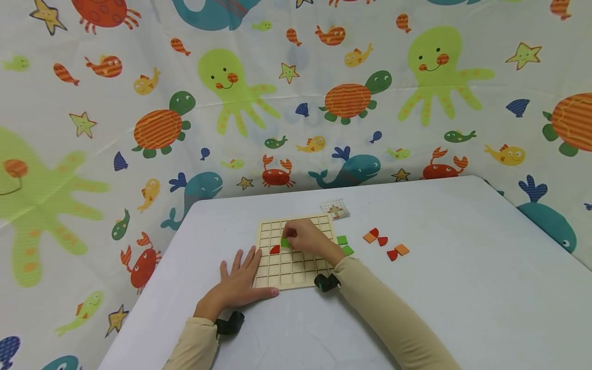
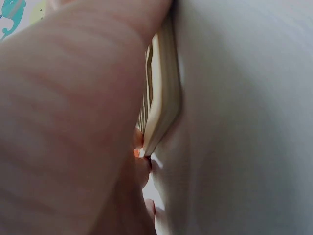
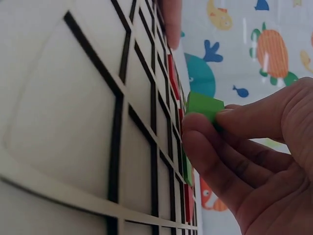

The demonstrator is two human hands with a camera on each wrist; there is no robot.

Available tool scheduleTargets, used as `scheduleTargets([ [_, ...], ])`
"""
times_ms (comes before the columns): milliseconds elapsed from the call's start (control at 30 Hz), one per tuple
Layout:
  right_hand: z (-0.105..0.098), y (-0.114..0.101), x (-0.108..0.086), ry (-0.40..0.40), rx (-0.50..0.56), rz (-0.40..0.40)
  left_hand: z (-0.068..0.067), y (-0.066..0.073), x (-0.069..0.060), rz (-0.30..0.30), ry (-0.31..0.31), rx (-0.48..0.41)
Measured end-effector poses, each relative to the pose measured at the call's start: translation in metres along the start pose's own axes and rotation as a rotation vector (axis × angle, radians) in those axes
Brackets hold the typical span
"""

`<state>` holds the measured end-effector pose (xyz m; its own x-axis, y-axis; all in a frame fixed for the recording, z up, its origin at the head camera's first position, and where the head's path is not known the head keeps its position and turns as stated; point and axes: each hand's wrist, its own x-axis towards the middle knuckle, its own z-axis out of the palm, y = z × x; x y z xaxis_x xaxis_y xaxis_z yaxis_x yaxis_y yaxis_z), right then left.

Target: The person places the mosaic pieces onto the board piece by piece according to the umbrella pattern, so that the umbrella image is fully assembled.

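Note:
A wooden grid board (image 1: 289, 277) with square cells lies on the white table. My right hand (image 1: 309, 237) is over its upper middle, pinching a green tile (image 3: 203, 104) between thumb and fingertip just off the grid. Red rounded tile (image 1: 275, 250) sits in a cell left of that hand. The right wrist view shows another green tile (image 3: 188, 169) and a lower red tile (image 3: 189, 203) set in the grid; the hand hides these cells from the head camera. My left hand (image 1: 240, 282) lies with fingers spread, touching the board's lower left edge.
Two green tiles (image 1: 341, 240) lie by the board's right edge. Farther right are red rounded tiles (image 1: 392, 255) and orange square tiles (image 1: 402, 250). A pattern card (image 1: 340, 209) lies behind the board. A sea-animal cloth (image 1: 296, 113) hangs behind the table.

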<state>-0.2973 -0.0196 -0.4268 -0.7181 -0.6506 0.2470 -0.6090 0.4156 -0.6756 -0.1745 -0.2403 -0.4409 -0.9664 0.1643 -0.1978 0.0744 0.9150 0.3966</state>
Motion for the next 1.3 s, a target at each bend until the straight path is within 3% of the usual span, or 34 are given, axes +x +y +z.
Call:
scheduleTargets([
  [333, 0.0068, -0.0027, 0.0008, -0.032, -0.102, -0.017, -0.0013, 0.0011, -0.0002, -0.002, -0.002, 0.011],
  [733, 0.0082, -0.0061, 0.0033, -0.079, -0.187, 0.019, -0.0020, -0.0035, 0.0047, -0.005, -0.008, 0.025],
  [1300, -0.0007, -0.0096, 0.0015, -0.148, -0.091, 0.098, -0.0012, -0.0070, 0.0047, 0.005, -0.009, 0.026],
])
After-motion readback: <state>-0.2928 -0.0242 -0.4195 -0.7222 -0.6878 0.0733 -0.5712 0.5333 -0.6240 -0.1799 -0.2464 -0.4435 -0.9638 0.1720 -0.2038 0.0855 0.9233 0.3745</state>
